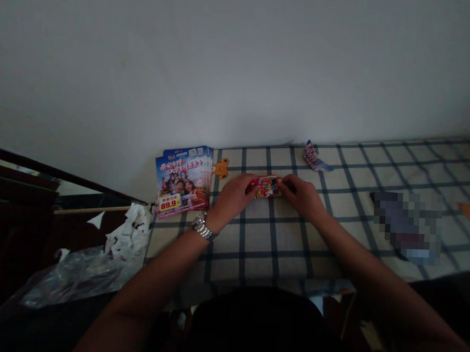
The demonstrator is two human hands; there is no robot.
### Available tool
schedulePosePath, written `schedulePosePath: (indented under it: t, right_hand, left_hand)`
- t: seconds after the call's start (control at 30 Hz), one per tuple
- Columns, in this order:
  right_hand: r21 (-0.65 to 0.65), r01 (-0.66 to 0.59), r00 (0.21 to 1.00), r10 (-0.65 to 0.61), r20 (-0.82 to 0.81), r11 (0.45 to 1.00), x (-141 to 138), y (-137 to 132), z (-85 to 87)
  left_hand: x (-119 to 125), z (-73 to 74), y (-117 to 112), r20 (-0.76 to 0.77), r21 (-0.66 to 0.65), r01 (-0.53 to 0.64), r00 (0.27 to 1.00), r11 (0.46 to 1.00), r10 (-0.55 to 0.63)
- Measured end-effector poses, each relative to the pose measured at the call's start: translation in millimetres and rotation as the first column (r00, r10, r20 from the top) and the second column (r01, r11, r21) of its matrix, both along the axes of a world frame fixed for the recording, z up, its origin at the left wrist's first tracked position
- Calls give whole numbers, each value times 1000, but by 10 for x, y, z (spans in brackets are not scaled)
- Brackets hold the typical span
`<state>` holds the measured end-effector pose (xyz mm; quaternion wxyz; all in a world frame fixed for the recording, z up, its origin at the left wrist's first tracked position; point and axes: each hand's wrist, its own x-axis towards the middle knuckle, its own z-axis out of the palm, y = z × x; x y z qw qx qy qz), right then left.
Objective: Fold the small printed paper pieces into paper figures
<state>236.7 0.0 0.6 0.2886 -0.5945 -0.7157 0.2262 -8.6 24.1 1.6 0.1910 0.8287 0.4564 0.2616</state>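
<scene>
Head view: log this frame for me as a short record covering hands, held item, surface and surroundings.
Left hand: grips the item's left end; metal wristwatch on that wrist
Right hand: fingers at the item's right end
Item: small printed piece, mostly red
Surface: checked cloth
Left: stack of leaflets, "89.9" on the top one
Beyond right hand: crumpled printed paper
Far right: dark object, pixelated, identity unclear
Lower left: white scraps, clear plastic

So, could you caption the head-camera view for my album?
Left hand and right hand hold a small, red printed rectangle over a pale checked cloth, blue-and-pink paper flyers stacked at left.
</scene>
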Motion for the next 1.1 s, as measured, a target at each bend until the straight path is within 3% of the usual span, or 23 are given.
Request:
schedulePosePath:
  t: [0.33,0.57,0.73,0.93,1.1]
  right_hand:
    - [7,17,997,-17,73,1000,-16,24,2]
    - [-8,34,992,-33,121,999,-57,70,29]
    - [8,49,982,-50,180,999,-70,98,26]
    - [138,-38,967,1,254,990,-36,169,-16]
    - [152,-113,968,75,238,982,13,213,-84]
  left_hand:
    - [37,43,14,-36,-8,25,999,1000,-25]
    - [17,-20,64,-107,124,-12,994,992,25]
    - [19,-42,83,-144,138,-27,989,990,46]
    - [27,-38,88,-134,129,-41,989,991,58]
    - [28,-67,82,-118,128,-46,991,991,61]
